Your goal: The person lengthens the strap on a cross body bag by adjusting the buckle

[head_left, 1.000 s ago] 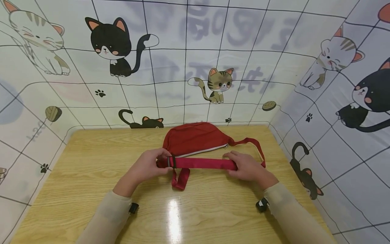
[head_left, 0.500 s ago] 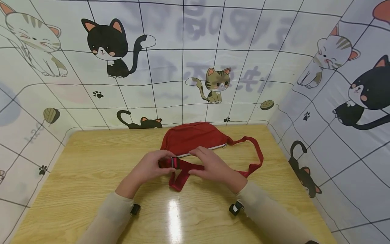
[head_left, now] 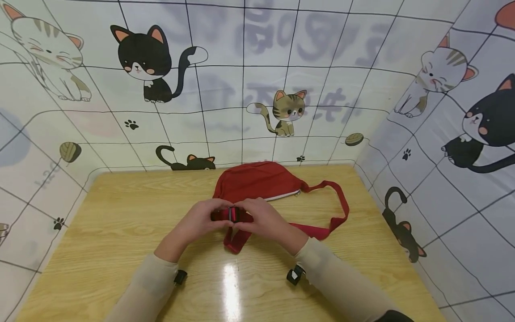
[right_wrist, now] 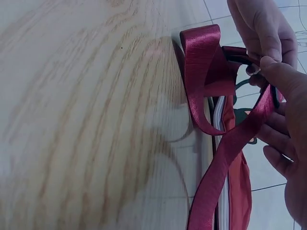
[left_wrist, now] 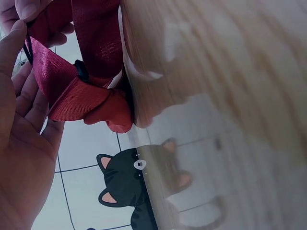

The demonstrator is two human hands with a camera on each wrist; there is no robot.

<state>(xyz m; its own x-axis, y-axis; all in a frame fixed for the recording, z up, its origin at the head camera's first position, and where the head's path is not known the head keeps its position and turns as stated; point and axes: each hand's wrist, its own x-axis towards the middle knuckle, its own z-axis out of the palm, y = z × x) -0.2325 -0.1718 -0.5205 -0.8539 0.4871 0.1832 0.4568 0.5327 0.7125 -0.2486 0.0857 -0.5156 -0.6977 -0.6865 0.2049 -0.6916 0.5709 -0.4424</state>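
Observation:
A red waist bag (head_left: 257,181) lies flat at the back of the table, its white zipper (head_left: 283,196) facing the front. In front of it, both hands meet at a black strap buckle (head_left: 233,214). My left hand (head_left: 198,220) holds the strap and buckle from the left, fingers behind and thumb in front. From the right, my right hand (head_left: 261,218) pinches the red strap (right_wrist: 225,153) beside the buckle. A short strap loop (head_left: 234,243) hangs below the buckle. In the left wrist view the strap webbing (left_wrist: 100,43) is folded near the fingers.
The long part of the strap (head_left: 342,201) curves out to the right and back to the bag. The wooden table (head_left: 120,201) meets a cat-print cloth wall (head_left: 225,125) behind and at both sides. A small black wrist camera (head_left: 295,275) sits under the right sleeve.
My right hand has let the far stretch of strap drop and slid left along it to the buckle beside my left hand. The left hand and bag have barely moved.

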